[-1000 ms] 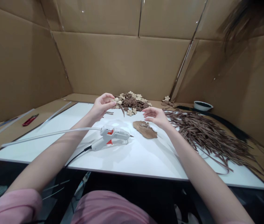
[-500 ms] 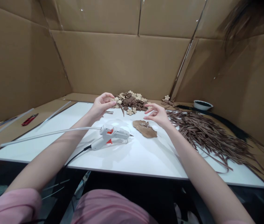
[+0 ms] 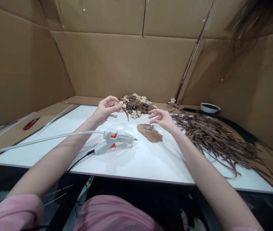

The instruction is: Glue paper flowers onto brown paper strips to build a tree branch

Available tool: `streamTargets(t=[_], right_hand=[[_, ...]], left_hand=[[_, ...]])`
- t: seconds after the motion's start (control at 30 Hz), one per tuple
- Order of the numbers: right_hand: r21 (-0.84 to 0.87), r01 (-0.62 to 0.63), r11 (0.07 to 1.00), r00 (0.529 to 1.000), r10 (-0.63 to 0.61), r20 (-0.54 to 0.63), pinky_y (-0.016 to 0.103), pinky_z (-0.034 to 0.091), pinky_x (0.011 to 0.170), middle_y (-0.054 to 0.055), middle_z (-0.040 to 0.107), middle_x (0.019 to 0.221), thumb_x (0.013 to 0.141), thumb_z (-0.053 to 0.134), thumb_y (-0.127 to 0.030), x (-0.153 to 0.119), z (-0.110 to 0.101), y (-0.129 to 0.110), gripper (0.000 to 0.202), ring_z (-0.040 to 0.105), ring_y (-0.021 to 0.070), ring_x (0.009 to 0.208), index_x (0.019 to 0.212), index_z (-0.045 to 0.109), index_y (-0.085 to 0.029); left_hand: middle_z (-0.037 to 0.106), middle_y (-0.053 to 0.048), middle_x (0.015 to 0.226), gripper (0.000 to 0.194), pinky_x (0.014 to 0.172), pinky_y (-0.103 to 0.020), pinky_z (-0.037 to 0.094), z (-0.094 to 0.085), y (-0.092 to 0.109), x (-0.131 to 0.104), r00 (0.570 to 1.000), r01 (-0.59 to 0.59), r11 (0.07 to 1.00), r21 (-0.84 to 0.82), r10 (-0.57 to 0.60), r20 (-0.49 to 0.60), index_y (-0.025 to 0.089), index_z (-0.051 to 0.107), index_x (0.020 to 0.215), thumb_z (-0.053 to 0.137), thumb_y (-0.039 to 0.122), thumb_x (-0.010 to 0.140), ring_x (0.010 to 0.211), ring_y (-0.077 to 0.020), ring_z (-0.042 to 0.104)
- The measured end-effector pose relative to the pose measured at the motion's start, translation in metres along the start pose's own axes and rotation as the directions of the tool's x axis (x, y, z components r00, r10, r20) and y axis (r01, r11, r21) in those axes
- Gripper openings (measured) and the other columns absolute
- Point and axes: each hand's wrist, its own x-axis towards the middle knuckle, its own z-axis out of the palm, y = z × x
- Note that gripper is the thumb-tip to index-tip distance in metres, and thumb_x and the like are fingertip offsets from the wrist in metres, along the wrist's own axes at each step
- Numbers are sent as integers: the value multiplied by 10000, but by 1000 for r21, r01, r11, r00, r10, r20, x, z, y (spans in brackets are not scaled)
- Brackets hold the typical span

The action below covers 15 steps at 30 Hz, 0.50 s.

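Between the thumb and fingers of my left hand [image 3: 105, 109] is a cream flower [image 3: 122, 105] with a dark brown strip [image 3: 127, 114] hanging from it. My right hand [image 3: 162, 118] holds nothing that I can see; its thumb and fingers are apart, above the right side of a brown irregular flat piece [image 3: 150, 132]. A clear, shiny lump sits on that piece. Left of it a white hot glue gun [image 3: 117, 138] stands on the white board, its nozzle pointing right and a long glue stick [image 3: 54, 140] sticking out of its back.
A pile of brown and cream flowers [image 3: 137, 104] lies at the back of the white board [image 3: 131, 166]. Many brown strips [image 3: 218, 138] cover the right side, near a white bowl [image 3: 210, 108] with dark contents. A red utility knife [image 3: 31, 123] lies left. Cardboard walls [image 3: 124, 64] surround the table.
My right hand has shifted very slightly left and down, its fingers still apart. My left hand keeps holding the flower in nearly the same place. The glue gun has not moved.
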Motion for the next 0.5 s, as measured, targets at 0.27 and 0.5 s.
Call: streamTargets(t=[0.27, 0.5], right_hand=[[-4, -26, 1000, 999, 26, 45, 345, 576, 666, 94, 735, 872, 545, 809, -241, 1, -1, 3, 484, 715, 218, 699, 999, 663, -157], [-216, 19, 976, 999, -25, -27, 254, 460, 461, -13, 589, 481, 769, 680, -438, -3, 6, 5, 308, 583, 156, 419, 889, 685, -154]], left_hand=[[674, -2, 702, 299, 606, -190, 497, -2, -4, 0, 997, -7, 999, 42, 4, 73, 152, 604, 865, 834, 187, 677, 627, -88, 627], [662, 4, 682, 307, 603, -199, 486, -1, -3, 0, 998, 6, 999, 53, -9, 69, 155, 597, 861, 835, 190, 670, 613, -89, 616]])
